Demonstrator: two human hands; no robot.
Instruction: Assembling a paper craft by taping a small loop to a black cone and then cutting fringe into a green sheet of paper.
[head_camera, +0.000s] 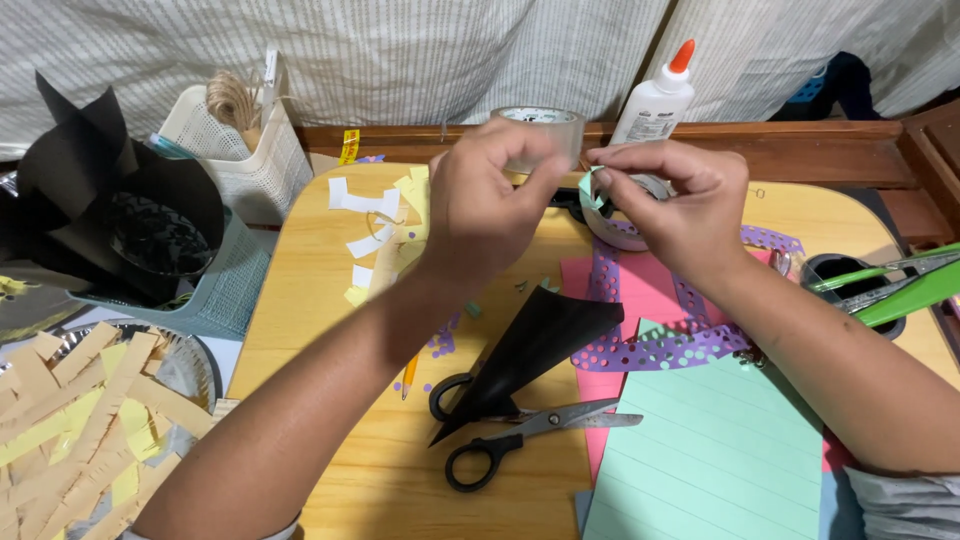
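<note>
Over wooden table (330, 330), both hands' grip clamped on green paper strip (588, 186) (betw. left hand (487, 190) & right hand (672, 200)).

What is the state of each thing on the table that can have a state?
Scissors: lying flat, blades nearly closed.
Glue bottle: upright, orange cap on.
Black paper cone: lying on its side.
Tape roll: held up by left hand.
Small green paper piece: pinched by right hand.

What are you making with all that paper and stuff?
A person is doing paper craft at a wooden table. The left hand holds a roll of clear tape, and the right hand pinches a small mint-green paper strip beside it. A black paper cone lies across black-handled scissors, with punched purple strips nearby.
</note>
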